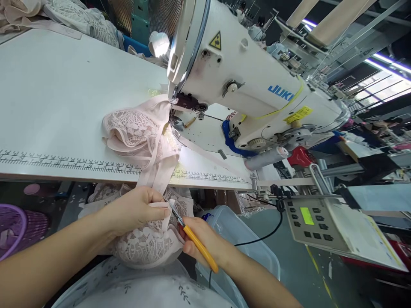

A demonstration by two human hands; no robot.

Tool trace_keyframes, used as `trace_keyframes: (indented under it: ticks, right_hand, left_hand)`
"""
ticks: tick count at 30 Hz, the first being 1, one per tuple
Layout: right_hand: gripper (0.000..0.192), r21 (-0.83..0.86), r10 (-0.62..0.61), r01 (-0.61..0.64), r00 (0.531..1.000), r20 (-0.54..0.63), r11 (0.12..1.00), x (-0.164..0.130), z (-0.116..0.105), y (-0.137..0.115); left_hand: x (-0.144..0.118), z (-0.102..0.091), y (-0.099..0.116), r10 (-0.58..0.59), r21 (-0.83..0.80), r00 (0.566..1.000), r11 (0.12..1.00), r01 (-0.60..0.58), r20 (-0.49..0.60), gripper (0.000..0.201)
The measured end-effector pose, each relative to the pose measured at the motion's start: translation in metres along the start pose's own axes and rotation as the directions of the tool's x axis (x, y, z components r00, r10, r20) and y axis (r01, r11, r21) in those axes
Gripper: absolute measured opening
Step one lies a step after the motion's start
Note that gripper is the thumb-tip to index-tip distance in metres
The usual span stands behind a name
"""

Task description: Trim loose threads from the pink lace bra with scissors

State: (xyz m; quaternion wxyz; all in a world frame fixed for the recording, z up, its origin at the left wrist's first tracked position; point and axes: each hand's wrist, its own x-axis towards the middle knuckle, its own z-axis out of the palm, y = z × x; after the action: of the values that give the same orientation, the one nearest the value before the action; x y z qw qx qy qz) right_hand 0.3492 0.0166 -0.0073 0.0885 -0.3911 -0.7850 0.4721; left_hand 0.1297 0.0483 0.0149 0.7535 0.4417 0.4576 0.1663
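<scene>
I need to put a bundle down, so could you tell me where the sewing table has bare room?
The table is bare left of the pink lace garment, between the fabric pile and the printed ruler. It is crowded under the sewing machine and around both hands.

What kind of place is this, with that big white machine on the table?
Most likely a garment sewing workshop. An industrial sewing machine sits on a table with a ruler along its edge, and the left hand holds pink lace fabric while the right hand works yellow-handled snips.
</scene>
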Motion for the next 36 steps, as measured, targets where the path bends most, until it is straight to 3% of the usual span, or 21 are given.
trace_keyframes:
  ticks: [9,13,18,24,30,33,36]
  right_hand:
    - [0.059,0.021,0.031,-0.03,0.998,-0.063,0.999,0.002,0.008,0.006]
    - [0.056,-0.071,0.019,-0.02,1.0,-0.015,0.997,0.002,-0.009,0.0]
    - [0.055,-0.294,0.039,-0.042,0.999,-0.013,0.955,-0.001,-0.032,-0.005]
    - [0.05,-0.471,0.078,-0.094,0.996,-0.054,0.877,-0.003,-0.037,-0.009]
    - [0.044,-0.497,0.057,-0.091,0.995,-0.083,0.863,-0.007,-0.04,-0.018]
    - [0.036,-0.467,-0.04,-0.043,0.985,-0.165,0.883,-0.009,-0.035,-0.018]
    - [0.017,-0.414,-0.219,0.088,0.934,-0.281,0.906,-0.007,-0.022,-0.015]
  left_hand:
    - [-0.008,-0.001,0.001,0.026,0.045,0.999,0.999,-0.024,-0.033,0.029]
    - [-0.016,0.0,0.007,0.068,0.162,0.994,0.985,-0.053,-0.089,0.025]
    - [-0.023,-0.005,0.007,0.214,0.223,0.971,0.957,-0.187,-0.105,0.019]
    - [-0.026,-0.015,0.004,0.484,0.361,0.873,0.825,-0.434,-0.056,0.011]
    - [-0.026,-0.018,0.0,0.556,0.325,0.829,0.797,-0.509,-0.066,0.015]
    - [-0.025,-0.018,-0.004,0.616,0.345,0.782,0.757,-0.554,-0.094,0.022]
    - [-0.024,-0.017,-0.007,0.661,0.357,0.742,0.723,-0.592,-0.109,0.024]
